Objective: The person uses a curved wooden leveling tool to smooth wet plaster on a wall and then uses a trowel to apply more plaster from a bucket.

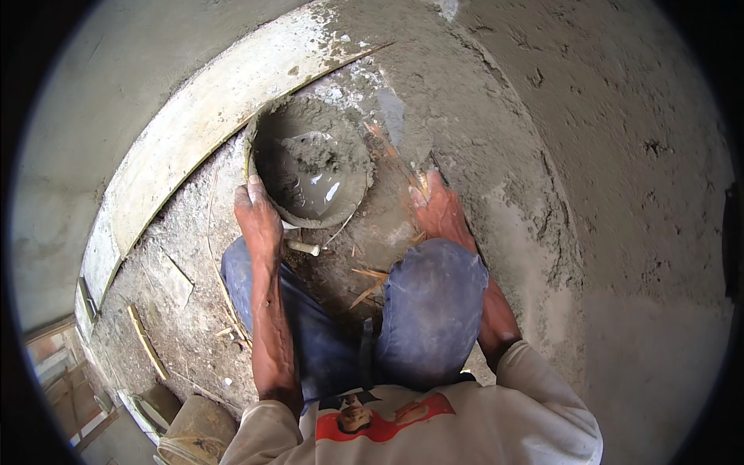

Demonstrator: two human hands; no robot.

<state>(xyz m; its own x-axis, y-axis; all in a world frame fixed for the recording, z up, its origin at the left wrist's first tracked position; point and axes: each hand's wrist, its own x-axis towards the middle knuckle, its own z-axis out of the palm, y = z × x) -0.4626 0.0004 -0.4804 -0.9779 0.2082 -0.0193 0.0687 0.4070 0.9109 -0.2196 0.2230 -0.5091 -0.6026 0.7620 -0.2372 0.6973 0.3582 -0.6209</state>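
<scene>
A round, mortar-crusted bucket [365, 167] stands tilted on the floor in front of my knees. Wet grey mortar [318, 159] with a shiny, watery patch lies inside it. My left hand [258, 215] is closed on the bucket's near left rim, thumb on the edge. To the right of the bucket, my right hand [442, 208] is closed around the light-coloured handle of what looks like a trowel [422, 184]. Its blade is hard to tell from the grey mortar around it.
A long pale board [186, 136] curves along the left. Fresh mortar [488, 116] covers the floor edge beside the rough plastered wall [612, 147] on the right. Wood splinters [368, 287] and a bamboo strip [147, 341] litter the floor. A dirty bucket [198, 430] stands lower left.
</scene>
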